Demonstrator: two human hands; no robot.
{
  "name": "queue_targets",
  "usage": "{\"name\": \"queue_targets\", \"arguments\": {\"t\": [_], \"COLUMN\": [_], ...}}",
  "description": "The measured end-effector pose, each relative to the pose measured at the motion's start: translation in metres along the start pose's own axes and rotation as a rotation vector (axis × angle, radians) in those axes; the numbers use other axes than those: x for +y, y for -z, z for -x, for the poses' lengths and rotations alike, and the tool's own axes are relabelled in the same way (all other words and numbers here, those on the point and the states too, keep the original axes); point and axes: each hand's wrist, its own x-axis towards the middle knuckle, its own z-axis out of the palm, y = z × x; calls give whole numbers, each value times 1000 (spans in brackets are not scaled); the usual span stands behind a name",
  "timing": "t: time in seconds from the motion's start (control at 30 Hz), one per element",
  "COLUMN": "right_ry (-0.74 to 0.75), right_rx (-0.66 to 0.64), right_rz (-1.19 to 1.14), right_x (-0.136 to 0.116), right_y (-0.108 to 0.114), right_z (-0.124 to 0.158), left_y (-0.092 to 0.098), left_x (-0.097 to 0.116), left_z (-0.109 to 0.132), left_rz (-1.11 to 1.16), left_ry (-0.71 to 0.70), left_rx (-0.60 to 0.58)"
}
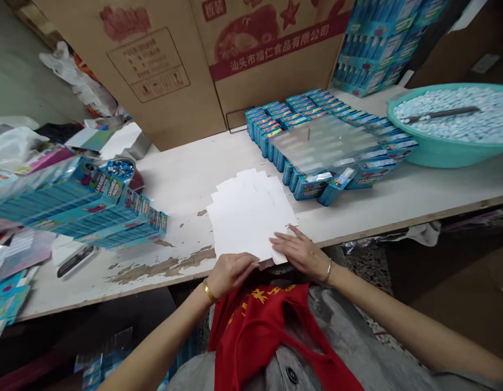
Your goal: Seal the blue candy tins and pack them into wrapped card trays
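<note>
A stack of white card sheets (247,209) with stepped, uneven edges lies at the front of the table before me. My left hand (237,271) is at its near edge, fingers curled together with the tips on the card's lower border. My right hand (302,250) rests on the near right corner, palm down, its fingers stretched out over the card. Beyond the stack, several small blue boxes (261,127) stand in packed rows. A clear plastic sheet (324,141) lies over part of them.
At left are stacked blue printed boxes (108,198), a bowl of blue wrapped pieces (119,169) and a black-handled cutter (76,260). A teal basin (446,149) of pale tablets stands at right. A large cardboard carton (186,70) closes off the back; more blue packs (373,51) stand behind.
</note>
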Motion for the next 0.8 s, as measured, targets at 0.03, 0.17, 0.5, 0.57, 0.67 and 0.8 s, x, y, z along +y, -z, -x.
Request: {"name": "queue_targets", "arguments": {"t": [0.03,0.17,0.5,0.57,0.67,0.8], "right_ry": [3,-128,-261,-190,-154,-170], "right_rx": [-9,17,71,63,63,-26], "right_rz": [-55,-212,-324,-259,54,461], "right_x": [1,3,0,-3,-18,-45], "right_y": [-5,-14,-8,-7,-2,4], "right_z": [3,5,-1,1,3,0], "left_y": [-5,-8,-12,-10,1,12], "left_x": [2,-12,-62,-59,-38,1], "left_z": [6,24,51,44,28,2], "left_rz": [35,5,-95,2,-45,-377], "left_ry": [-2,-101,-21,91,264,253], "left_rx": [-10,-19,125,181,174,0]}}
